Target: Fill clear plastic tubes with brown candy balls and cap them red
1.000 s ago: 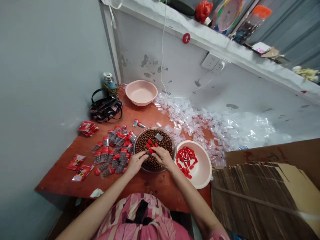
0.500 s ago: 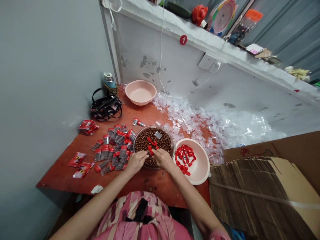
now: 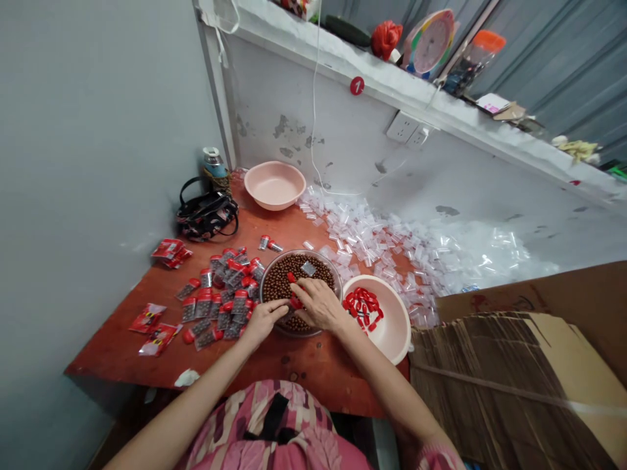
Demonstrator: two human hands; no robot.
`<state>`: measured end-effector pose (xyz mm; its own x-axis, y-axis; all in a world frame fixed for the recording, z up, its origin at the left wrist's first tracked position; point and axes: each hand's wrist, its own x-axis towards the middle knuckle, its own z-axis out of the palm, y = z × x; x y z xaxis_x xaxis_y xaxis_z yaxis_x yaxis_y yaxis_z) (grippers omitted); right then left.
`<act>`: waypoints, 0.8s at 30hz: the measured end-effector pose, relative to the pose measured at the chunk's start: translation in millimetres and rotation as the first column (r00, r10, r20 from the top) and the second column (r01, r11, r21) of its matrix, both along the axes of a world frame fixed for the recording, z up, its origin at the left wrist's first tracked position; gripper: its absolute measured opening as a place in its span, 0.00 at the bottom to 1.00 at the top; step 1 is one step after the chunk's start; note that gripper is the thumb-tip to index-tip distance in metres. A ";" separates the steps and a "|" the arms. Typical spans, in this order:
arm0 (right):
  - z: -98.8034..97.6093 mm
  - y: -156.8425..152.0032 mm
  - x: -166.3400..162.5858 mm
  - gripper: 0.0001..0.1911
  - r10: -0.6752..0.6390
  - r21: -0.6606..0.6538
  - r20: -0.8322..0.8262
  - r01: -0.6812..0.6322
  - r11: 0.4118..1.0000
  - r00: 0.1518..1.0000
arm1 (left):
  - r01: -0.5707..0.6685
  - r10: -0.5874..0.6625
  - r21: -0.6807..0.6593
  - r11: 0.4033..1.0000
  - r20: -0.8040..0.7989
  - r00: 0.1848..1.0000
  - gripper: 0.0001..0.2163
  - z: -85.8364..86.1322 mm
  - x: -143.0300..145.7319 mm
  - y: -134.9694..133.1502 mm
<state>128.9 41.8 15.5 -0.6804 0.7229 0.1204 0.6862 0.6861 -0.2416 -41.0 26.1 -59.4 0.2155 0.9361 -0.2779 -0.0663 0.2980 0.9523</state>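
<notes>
Red-capped containers of clear plastic, dark beads showing through, lie heaped left of the silvery bowl, presumably piled there for the left hand, whose thumb and finger, over the bowl's near left edge, pinch a small item largely hidden from view. Smooth, round brown beads fill the bowl, apparently kept beneath to catch strays, and the right hand arches above with bent fingers, its grip not determinable. Right of the bowl, a pale plastic basin holds glossy red caps, seemingly for short reach.
</notes>
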 end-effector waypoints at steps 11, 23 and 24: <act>-62.1 -15.0 -25.5 0.37 -0.293 0.045 -0.230 0.311 0.949 0.928 | -0.184 0.237 -0.241 0.953 0.213 0.948 0.19 -4.1 10.7 -0.7; -70.9 0.5 -13.7 0.42 -0.252 -0.126 -0.163 0.233 0.964 0.954 | -0.219 0.297 -0.324 0.920 0.212 0.931 0.22 -15.6 5.2 8.8; -73.0 6.8 -9.4 0.42 -0.291 -0.146 -0.156 0.269 0.952 0.944 | -0.264 0.334 -0.320 0.910 0.190 0.923 0.22 -18.3 0.1 12.5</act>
